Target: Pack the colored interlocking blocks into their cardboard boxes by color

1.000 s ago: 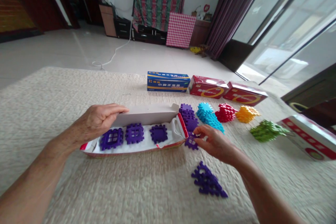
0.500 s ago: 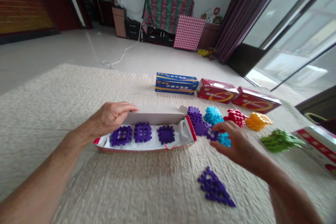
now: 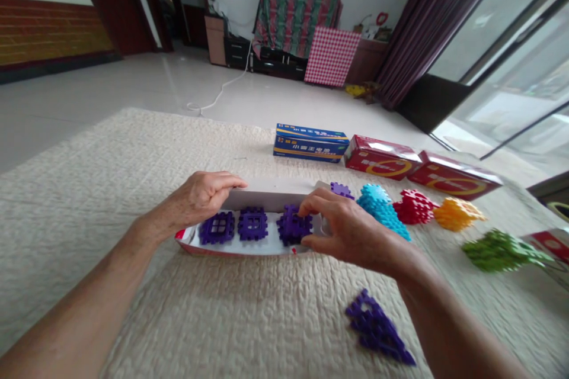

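**Right hand** [image 3: 351, 225]: its fingers are clamping on a toothed purple square plastic tile [image 3: 294, 217], holding it over the right part of an open, long cardboard box with white lining [image 3: 275, 200].
**Under that tile**: a darker toothed purple plastic tile [image 3: 288, 239] is peeking out; can't tell if the two are touching.
**Left hand** [image 3: 202, 195]: fingers are lying together at the box's raised pale rear flap [image 3: 284, 185]. Can't tell if they're pinching it, but my guess is it's steadying the box.
**Rest of the box**: a purple window-frame plastic tile [image 3: 217, 228] and a second window-frame tile [image 3: 253, 224] are lying flat, slightly apart.
**Step in hand**: looks like the tile is being placed, not let go yet.
**Next move**: I'd say it's calling for squaring up the held tile over the lower one, then opening the fingers without nudging anything.
**Purple leftovers**: a purple square-tile stack [image 3: 341, 189] is sitting half hidden behind the right hand; a purple triangular plastic stack [image 3: 380, 331] is lying closer in.
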The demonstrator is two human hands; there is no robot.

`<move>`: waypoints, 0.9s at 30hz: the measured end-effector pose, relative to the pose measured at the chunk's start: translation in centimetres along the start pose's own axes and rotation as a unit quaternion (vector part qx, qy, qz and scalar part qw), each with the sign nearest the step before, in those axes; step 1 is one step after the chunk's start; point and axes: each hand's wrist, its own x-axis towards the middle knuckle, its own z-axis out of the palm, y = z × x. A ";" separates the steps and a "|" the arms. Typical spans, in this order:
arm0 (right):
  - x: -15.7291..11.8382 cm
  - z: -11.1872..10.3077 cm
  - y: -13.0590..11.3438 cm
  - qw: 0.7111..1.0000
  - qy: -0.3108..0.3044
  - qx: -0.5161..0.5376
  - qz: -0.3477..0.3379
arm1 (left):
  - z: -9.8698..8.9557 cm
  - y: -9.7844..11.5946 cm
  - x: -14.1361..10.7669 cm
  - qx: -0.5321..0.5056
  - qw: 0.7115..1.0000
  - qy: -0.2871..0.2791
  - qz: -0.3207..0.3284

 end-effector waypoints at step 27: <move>-4.8 0.3 9.1 0.965 0.039 -0.152 0.210 | 0.1 -0.4 -0.3 0.019 0.999 -0.014 -0.025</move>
